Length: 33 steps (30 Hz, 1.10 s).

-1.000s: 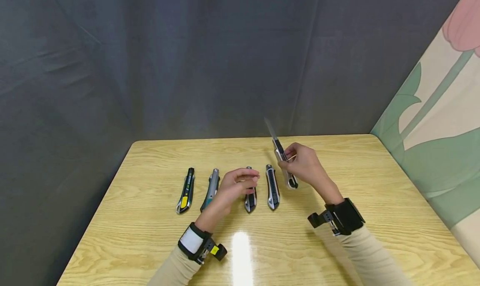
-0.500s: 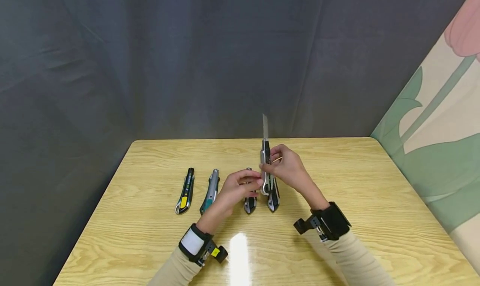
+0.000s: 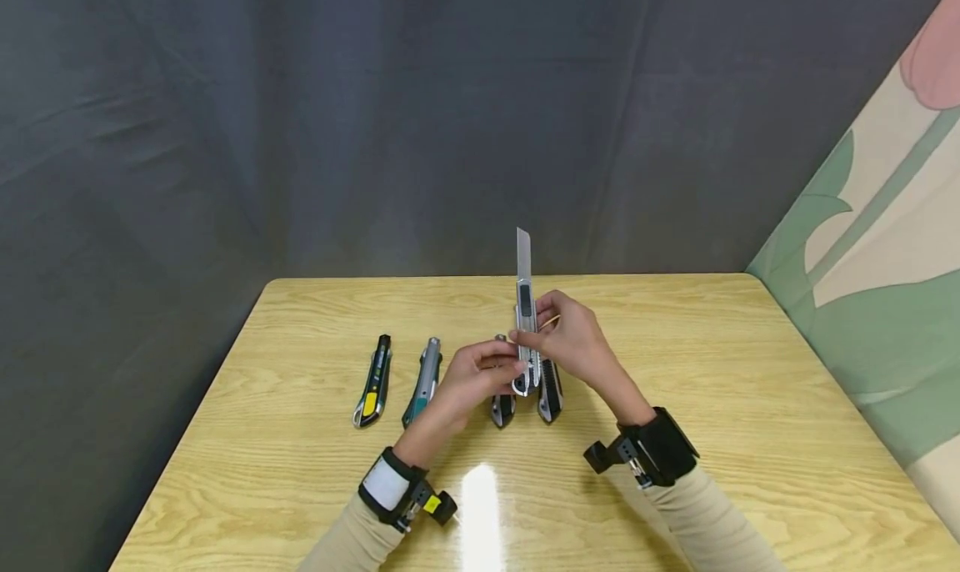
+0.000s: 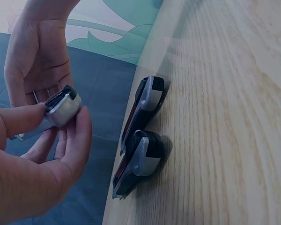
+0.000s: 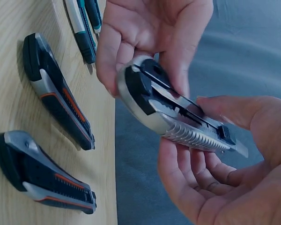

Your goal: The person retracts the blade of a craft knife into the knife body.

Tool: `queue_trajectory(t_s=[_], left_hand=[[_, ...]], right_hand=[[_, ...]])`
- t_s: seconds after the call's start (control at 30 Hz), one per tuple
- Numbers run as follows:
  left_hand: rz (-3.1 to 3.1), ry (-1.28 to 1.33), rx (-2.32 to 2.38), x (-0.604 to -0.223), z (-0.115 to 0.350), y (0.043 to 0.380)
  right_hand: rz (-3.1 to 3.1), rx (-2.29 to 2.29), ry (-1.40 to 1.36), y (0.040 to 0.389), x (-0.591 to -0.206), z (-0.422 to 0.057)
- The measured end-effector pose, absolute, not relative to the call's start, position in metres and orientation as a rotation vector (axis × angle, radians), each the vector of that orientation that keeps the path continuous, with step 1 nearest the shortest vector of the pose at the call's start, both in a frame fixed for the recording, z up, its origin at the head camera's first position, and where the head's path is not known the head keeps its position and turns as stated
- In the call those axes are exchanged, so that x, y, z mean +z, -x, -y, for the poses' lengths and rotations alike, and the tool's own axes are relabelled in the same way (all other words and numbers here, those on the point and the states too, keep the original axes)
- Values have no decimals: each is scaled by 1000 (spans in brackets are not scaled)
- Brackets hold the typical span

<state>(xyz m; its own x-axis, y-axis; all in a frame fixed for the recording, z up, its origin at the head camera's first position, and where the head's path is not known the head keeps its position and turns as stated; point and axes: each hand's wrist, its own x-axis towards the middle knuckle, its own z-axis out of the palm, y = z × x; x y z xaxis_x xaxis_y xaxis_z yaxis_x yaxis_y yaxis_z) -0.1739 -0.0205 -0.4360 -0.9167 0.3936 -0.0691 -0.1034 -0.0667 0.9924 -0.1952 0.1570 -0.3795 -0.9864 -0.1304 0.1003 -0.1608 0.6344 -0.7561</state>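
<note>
A silver box cutter (image 3: 525, 301) with its blade out is held up over the table, blade pointing away. My right hand (image 3: 576, 334) grips the cutter's body, thumb on one side and fingers on the other, as the right wrist view shows. With thumb and fingers, my left hand (image 3: 472, 380) pinches the rounded butt end, seen in the left wrist view as a silver cap (image 4: 65, 110). Beneath the hands lie two black-and-grey box cutters, one (image 3: 550, 393) below the held cutter and another (image 3: 503, 409) partly hidden by my left hand.
Left of my hands, a teal-and-grey box cutter (image 3: 426, 376) and a black-and-yellow one (image 3: 372, 380) lie on the wooden table (image 3: 300, 489). A dark curtain (image 3: 450, 122) hangs behind the far edge. Flower-patterned fabric (image 3: 885, 305) borders the right side.
My right hand has brought the box cutter leftward to my left hand, which now pinches its butt end. The cutter has turned from slanted to nearly straight, its slider side facing up.
</note>
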Motion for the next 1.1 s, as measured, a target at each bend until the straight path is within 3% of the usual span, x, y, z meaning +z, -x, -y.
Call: queue_trajectory(t_s=[0.43, 1.1], left_hand=[[-1941, -267, 2035, -435, 24, 172], [-1923, -240, 2069, -436, 28, 172]], right_hand=[[2697, 1770, -288, 194, -382, -157], [2557, 2082, -197, 199, -387, -159]])
